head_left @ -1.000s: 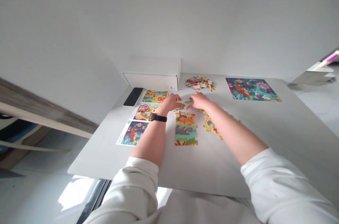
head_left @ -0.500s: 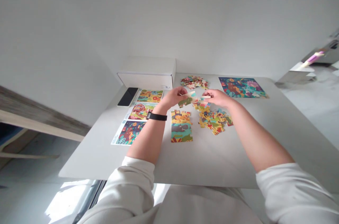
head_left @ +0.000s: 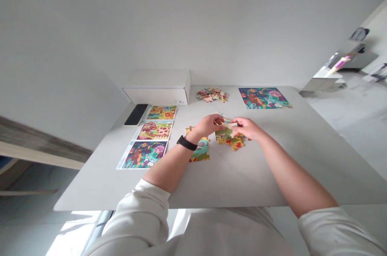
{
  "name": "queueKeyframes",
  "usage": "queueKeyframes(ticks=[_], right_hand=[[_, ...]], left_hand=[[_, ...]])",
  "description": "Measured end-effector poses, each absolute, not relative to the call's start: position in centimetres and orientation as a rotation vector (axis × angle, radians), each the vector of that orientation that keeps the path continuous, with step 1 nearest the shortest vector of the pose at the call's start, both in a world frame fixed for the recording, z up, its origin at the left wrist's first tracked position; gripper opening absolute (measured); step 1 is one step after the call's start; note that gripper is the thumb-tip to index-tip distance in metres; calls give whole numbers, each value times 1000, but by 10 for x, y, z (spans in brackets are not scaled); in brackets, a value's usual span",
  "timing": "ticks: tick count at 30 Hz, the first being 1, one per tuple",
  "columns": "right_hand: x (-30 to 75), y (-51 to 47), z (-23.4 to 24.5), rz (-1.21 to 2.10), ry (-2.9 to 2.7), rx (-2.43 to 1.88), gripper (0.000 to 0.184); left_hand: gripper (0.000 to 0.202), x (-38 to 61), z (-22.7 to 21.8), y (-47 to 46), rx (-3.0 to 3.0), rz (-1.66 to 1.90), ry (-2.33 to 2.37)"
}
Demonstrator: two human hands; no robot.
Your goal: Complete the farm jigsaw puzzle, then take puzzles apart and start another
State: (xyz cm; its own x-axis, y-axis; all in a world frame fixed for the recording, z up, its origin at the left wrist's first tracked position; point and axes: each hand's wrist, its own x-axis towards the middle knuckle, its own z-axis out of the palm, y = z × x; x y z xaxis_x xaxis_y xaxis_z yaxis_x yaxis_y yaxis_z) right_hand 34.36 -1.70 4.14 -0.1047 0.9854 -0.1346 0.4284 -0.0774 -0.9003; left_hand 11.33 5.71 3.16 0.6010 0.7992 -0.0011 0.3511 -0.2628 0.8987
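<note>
My left hand (head_left: 211,124), with a black band on its wrist, pinches a greenish puzzle section (head_left: 223,131). My right hand (head_left: 247,128) is closed on a pale-edged puzzle piece (head_left: 231,125), which meets or overlaps that section; whether they interlock I cannot tell. Both hands are just above a pile of loose yellow, green and red puzzle pieces (head_left: 237,143). Under my left wrist lies a joined puzzle part (head_left: 203,152) in turquoise and green, partly hidden by the hand and forearm.
At the left lies a sheet with three pictures (head_left: 154,131), beside a black phone (head_left: 136,115). Behind them stands a white box (head_left: 157,91). A second pile of puzzle pieces (head_left: 212,95) lies at the back, and a dark, colourful finished puzzle picture (head_left: 265,98) at the back right.
My hands have come closer together and lower over the loose pile, bringing their pieces together. My left forearm now covers more of the joined part. The view has shifted slightly.
</note>
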Motion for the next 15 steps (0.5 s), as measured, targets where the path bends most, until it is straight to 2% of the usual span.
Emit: queueKeyframes(ticks=[5,9,11,15], right_hand=[[352,-25,48,1159,-1572,-1567,33],[362,-26,44,1034,-1591,-1673,34],[367,-25,41,915,-1622,-1793,34],[375,-27,40,474,-1764,-1918,30]], left_hand=[[30,114,35,54,1861,589,959],[30,119,34,59,1854,542,1014],[28,124,35,64,1888,530,1024],[32,109,46,83,2139,553,1129]])
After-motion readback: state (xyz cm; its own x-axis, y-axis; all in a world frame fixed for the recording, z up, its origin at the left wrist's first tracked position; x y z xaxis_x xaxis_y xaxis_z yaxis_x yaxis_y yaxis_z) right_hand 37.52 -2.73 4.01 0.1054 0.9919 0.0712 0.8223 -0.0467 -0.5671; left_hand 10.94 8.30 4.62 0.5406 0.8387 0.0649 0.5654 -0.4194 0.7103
